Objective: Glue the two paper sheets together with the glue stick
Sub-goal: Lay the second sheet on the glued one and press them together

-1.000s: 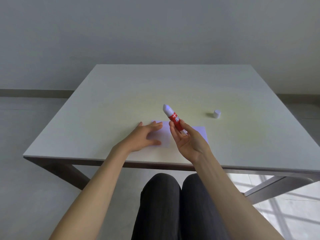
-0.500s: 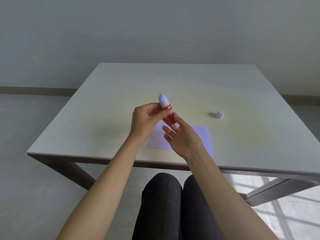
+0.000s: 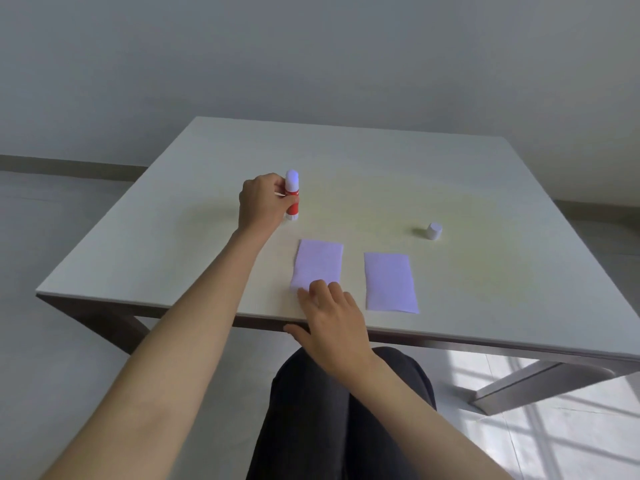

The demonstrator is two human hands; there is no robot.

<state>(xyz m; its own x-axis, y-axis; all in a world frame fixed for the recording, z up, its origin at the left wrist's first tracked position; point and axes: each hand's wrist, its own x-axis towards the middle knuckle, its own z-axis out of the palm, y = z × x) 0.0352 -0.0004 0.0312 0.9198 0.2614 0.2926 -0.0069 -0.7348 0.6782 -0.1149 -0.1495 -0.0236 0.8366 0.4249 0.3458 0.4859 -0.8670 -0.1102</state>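
Observation:
Two pale lilac paper sheets lie side by side near the table's front edge: the left sheet [image 3: 318, 263] and the right sheet [image 3: 389, 285], with a gap between them. My left hand [image 3: 261, 202] holds the red and white glue stick [image 3: 292, 197] upright on the table, behind and left of the sheets; its white glue tip is exposed. My right hand [image 3: 332, 320] rests with spread fingertips on the near end of the left sheet, holding nothing.
The glue stick's small white cap [image 3: 434, 231] stands on the white table [image 3: 381, 178], behind and right of the right sheet. My knees in dark trousers [image 3: 346, 410] are below the table's front edge.
The glue stick passed from my right hand to my left, which carried it left and stood it on the table. My right hand dropped onto the left sheet. Both sheets now show apart.

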